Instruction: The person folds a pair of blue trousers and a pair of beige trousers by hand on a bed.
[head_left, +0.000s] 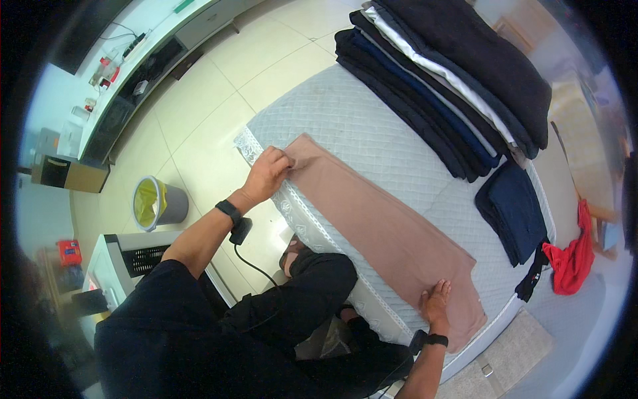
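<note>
While the left hand (269, 173) pinches one end of a long, folded dusty-pink garment (385, 229), the right hand (436, 302) lies open on it near the other end, palm down. The garment rests on a grey quilted mattress (312, 103), stretched out along the near, lace-trimmed edge. Beyond it stands a stack of mostly dark folded clothes (458, 86), with a folded navy garment (512, 209) just beside. Farther right lies a red cloth (571, 266).
</note>
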A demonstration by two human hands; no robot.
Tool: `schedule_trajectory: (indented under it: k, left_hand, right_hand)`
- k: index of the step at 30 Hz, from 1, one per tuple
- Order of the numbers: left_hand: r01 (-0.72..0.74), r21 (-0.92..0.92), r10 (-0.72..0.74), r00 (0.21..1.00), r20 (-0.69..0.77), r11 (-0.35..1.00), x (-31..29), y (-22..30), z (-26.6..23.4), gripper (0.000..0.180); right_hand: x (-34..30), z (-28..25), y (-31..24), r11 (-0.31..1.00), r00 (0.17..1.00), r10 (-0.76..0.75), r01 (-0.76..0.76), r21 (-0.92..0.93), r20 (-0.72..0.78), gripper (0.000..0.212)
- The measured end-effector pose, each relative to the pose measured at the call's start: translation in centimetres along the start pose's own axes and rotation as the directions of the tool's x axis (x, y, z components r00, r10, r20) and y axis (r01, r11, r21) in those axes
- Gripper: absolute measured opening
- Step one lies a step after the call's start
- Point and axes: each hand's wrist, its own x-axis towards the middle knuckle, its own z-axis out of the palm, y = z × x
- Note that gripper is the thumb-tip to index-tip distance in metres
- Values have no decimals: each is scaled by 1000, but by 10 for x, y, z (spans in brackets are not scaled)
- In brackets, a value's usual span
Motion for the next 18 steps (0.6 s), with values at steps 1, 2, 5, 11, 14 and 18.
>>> schedule_trajectory:
  k: [1,2,5,11,14,18]
  left_hand:
    - [-105,7,105,994,22,994,0,6,-2,22]
    - [-209,15,208,977,44,978,-3,10,-5,24]
    - [-269,-5,268,962,57,963,-12,23,-6,25]
    - [-342,-72,350,921,174,937,-28,41,0,30]
    - [-297,-31,289,895,341,955,-39,44,0,35]
    - [-187,24,161,898,409,982,-55,53,0,49]
  right_hand:
    - [0,-1,0,1000,1000,-1,1,-1,-1,82]
    - [-1,-2,-1,1000,1000,2,-2,1,5,81]
    - [-1,-4,-5,1000,1000,-2,2,10,8,81]
    - [-1,2,1,999,999,-39,39,-6,-29,79]
    - [-1,4,4,998,997,-58,57,-7,-46,79]
    - [-2,2,-1,998,997,-64,64,3,-36,78]
